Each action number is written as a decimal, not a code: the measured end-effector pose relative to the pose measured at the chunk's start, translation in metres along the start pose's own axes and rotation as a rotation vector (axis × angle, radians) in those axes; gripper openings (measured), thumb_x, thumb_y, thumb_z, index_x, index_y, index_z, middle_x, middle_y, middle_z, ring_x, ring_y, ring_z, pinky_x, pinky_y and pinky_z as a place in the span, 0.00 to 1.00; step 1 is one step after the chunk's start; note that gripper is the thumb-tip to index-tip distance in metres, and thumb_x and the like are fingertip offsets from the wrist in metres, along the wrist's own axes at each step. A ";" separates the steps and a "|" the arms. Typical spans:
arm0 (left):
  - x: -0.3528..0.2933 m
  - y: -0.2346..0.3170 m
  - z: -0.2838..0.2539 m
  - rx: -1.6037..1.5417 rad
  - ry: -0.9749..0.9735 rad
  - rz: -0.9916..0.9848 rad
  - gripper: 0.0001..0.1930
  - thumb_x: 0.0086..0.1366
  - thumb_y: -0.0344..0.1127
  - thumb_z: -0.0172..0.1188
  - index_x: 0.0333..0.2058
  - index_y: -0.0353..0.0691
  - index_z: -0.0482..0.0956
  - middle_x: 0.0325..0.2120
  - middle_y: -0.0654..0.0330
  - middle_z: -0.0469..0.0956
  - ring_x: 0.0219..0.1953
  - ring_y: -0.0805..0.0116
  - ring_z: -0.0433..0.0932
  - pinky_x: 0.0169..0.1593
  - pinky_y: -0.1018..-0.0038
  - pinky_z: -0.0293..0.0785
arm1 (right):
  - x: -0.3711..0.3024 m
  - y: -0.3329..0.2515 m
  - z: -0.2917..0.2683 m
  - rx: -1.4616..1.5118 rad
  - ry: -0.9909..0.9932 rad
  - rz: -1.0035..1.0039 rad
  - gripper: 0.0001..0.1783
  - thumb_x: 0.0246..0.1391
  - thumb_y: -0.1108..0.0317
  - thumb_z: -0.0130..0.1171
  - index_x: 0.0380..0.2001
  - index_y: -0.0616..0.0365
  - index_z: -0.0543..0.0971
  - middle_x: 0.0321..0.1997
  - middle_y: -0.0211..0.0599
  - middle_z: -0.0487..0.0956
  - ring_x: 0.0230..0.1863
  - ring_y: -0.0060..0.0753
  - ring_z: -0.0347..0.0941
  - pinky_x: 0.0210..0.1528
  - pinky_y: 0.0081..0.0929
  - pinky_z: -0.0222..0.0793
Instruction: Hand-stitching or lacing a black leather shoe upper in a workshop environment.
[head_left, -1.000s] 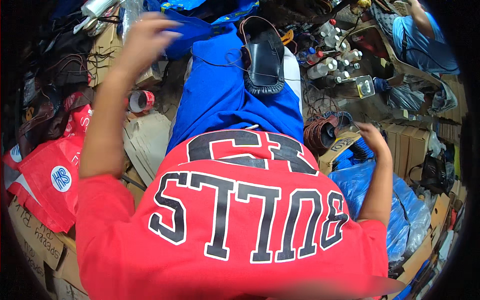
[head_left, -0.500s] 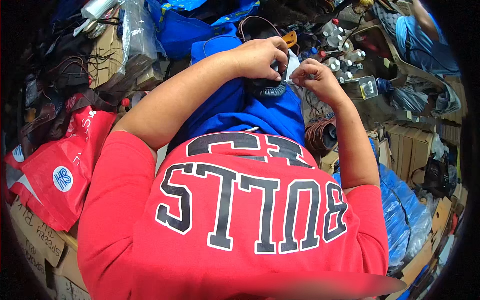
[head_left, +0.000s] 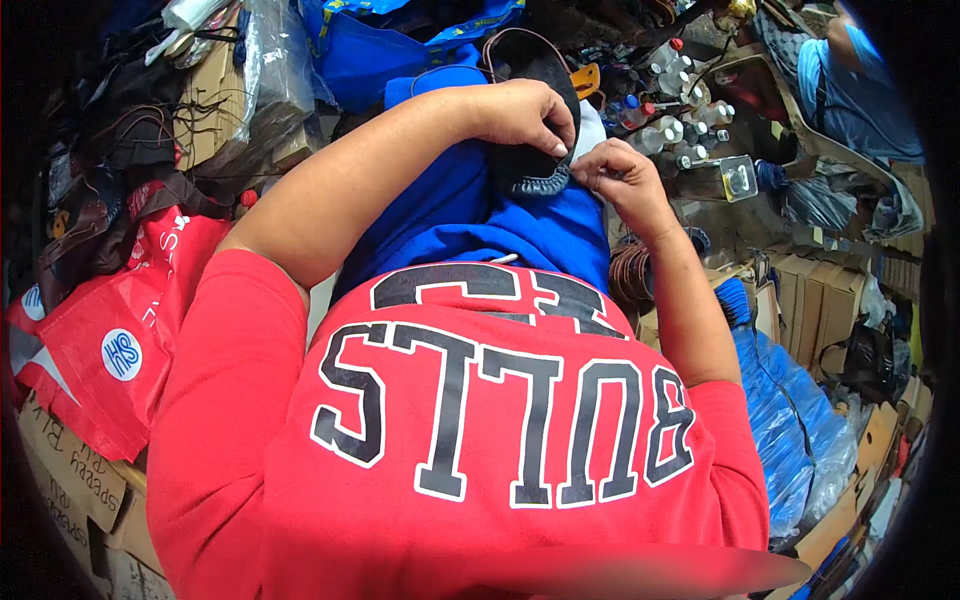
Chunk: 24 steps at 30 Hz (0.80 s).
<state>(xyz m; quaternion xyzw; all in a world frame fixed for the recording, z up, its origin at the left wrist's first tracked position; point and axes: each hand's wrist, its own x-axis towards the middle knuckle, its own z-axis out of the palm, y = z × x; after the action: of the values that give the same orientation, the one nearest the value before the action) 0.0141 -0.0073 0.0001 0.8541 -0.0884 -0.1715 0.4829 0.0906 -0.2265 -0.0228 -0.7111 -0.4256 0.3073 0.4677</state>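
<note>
A dark shoe [head_left: 508, 160] lies on my lap over blue shorts [head_left: 430, 215]. Its near end has a ribbed, stitched-looking edge, and a thin brown rim curves around its far end. My left hand [head_left: 525, 112] reaches across its top, thumb and fingers pinching the side edge. Close beside that edge is my right hand [head_left: 622, 175], its thumb and forefinger pressed together; whatever they hold is too small to make out. Just beyond my right fingers shows a white piece [head_left: 590, 125], partly covered.
An orange piece [head_left: 585, 80] sits beyond the shoe. Several small bottles [head_left: 670, 130] stand at the far right. A blue bag [head_left: 390, 50] lies beyond, a red bag [head_left: 120, 320] at left, blue plastic wrap [head_left: 775, 420] at right. Someone in light blue [head_left: 865, 90] is at far right.
My left fingers have drawn together at the shoe's edge, uncovering more of it. My right hand has moved slightly down and nearer the ribbed end.
</note>
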 end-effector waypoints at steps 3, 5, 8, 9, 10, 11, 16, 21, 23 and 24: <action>0.000 -0.007 0.000 -0.098 -0.078 0.021 0.12 0.54 0.32 0.61 0.39 0.38 0.82 0.35 0.58 0.77 0.42 0.65 0.75 0.48 0.73 0.68 | -0.007 -0.004 0.009 -0.051 0.071 -0.088 0.09 0.43 0.78 0.63 0.31 0.55 0.83 0.28 0.28 0.75 0.31 0.18 0.70 0.35 0.16 0.66; -0.002 -0.006 0.001 -0.094 -0.093 0.019 0.13 0.54 0.30 0.59 0.40 0.39 0.82 0.34 0.58 0.76 0.41 0.65 0.74 0.47 0.73 0.68 | -0.013 -0.009 0.015 -0.122 0.166 -0.127 0.09 0.44 0.77 0.63 0.31 0.54 0.83 0.27 0.29 0.75 0.29 0.20 0.71 0.32 0.17 0.66; -0.004 -0.003 0.000 -0.057 -0.118 0.022 0.16 0.54 0.27 0.55 0.42 0.39 0.81 0.32 0.58 0.75 0.40 0.66 0.74 0.46 0.74 0.68 | -0.017 -0.014 0.018 -0.227 0.188 -0.163 0.10 0.44 0.77 0.63 0.32 0.52 0.83 0.26 0.31 0.74 0.28 0.25 0.72 0.30 0.20 0.67; -0.005 -0.002 0.000 -0.024 -0.126 0.027 0.17 0.53 0.26 0.54 0.43 0.40 0.81 0.32 0.58 0.74 0.39 0.66 0.73 0.46 0.74 0.68 | -0.018 -0.017 0.019 -0.265 0.193 -0.179 0.11 0.44 0.77 0.63 0.33 0.52 0.83 0.26 0.32 0.74 0.27 0.27 0.72 0.30 0.21 0.67; -0.006 -0.002 0.000 -0.027 -0.126 0.028 0.17 0.53 0.26 0.54 0.43 0.40 0.81 0.32 0.58 0.74 0.39 0.66 0.73 0.46 0.74 0.68 | -0.019 -0.021 0.019 -0.266 0.191 -0.177 0.11 0.44 0.77 0.63 0.33 0.52 0.83 0.26 0.32 0.74 0.27 0.27 0.72 0.30 0.21 0.67; -0.006 -0.002 0.000 -0.019 -0.128 0.039 0.18 0.53 0.25 0.53 0.43 0.40 0.81 0.31 0.58 0.73 0.39 0.66 0.73 0.46 0.74 0.67 | -0.019 -0.026 0.019 -0.338 0.176 -0.183 0.11 0.44 0.77 0.63 0.34 0.52 0.83 0.26 0.33 0.74 0.27 0.30 0.72 0.29 0.24 0.68; -0.008 0.006 -0.001 0.037 -0.169 0.012 0.19 0.52 0.25 0.53 0.45 0.41 0.80 0.31 0.57 0.71 0.39 0.65 0.72 0.47 0.74 0.67 | -0.015 -0.051 0.021 -0.623 0.126 -0.240 0.09 0.44 0.77 0.59 0.31 0.53 0.81 0.27 0.38 0.74 0.29 0.40 0.74 0.31 0.33 0.69; -0.013 0.009 0.000 0.134 -0.146 0.108 0.17 0.51 0.25 0.54 0.42 0.40 0.81 0.32 0.57 0.72 0.41 0.62 0.73 0.48 0.72 0.67 | 0.001 -0.094 0.023 -1.116 -0.196 -0.175 0.08 0.46 0.74 0.53 0.28 0.53 0.80 0.32 0.42 0.74 0.36 0.46 0.74 0.38 0.38 0.70; -0.011 0.000 0.006 0.208 -0.078 0.172 0.15 0.50 0.25 0.57 0.39 0.39 0.81 0.32 0.57 0.72 0.40 0.61 0.73 0.47 0.71 0.68 | 0.008 -0.088 0.021 -1.121 -0.239 -0.176 0.09 0.48 0.73 0.51 0.29 0.53 0.81 0.33 0.43 0.74 0.37 0.46 0.74 0.39 0.39 0.70; -0.010 -0.004 0.008 0.279 -0.005 0.233 0.13 0.49 0.25 0.59 0.36 0.39 0.82 0.32 0.57 0.73 0.40 0.60 0.74 0.46 0.70 0.69 | 0.010 -0.085 0.020 -1.088 -0.223 -0.155 0.09 0.48 0.73 0.52 0.29 0.53 0.81 0.33 0.43 0.74 0.37 0.47 0.74 0.39 0.40 0.70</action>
<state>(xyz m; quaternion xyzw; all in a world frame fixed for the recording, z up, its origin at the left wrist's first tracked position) 0.0020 -0.0082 -0.0049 0.8963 -0.2111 -0.1026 0.3763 0.0513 -0.1927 0.0485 -0.7796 -0.6210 0.0815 0.0066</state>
